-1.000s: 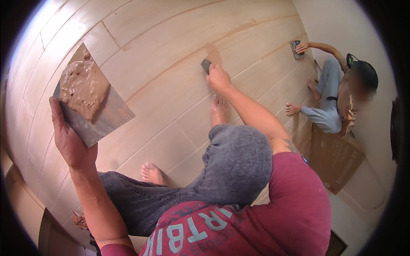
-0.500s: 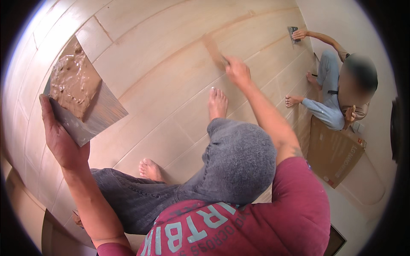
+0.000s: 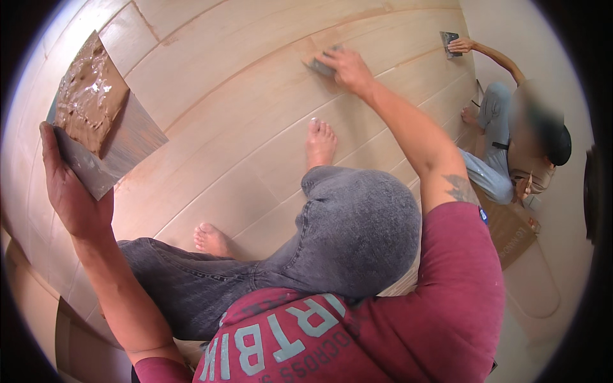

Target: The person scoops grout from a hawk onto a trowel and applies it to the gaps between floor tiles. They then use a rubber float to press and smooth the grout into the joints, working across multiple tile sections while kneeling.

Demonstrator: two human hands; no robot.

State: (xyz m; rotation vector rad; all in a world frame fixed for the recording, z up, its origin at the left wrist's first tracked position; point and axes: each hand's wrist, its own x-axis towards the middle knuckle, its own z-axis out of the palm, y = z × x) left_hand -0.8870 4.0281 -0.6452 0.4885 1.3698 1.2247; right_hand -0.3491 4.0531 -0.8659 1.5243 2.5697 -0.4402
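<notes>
On tiled floor (image 3: pixel 249 150) | left hand (image 3: pixel 80 198) grips paste-laden plate (image 3: pixel 136 142) | right hand (image 3: pixel 351 71) grips scraper (image 3: pixel 321 67) | bare foot (image 3: pixel 320 143) nearby | co-worker (image 3: pixel 495 124), cardboard (image 3: pixel 513 239) rightward

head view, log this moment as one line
left hand: holds metal plate with brown paste | right hand: holds dark scraper at tiled floor | co-worker's hand: on second scraper

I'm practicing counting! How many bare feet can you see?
3: the person's left foot and right foot in front, another worker's foot at upper right. One more may be hidden.
</notes>
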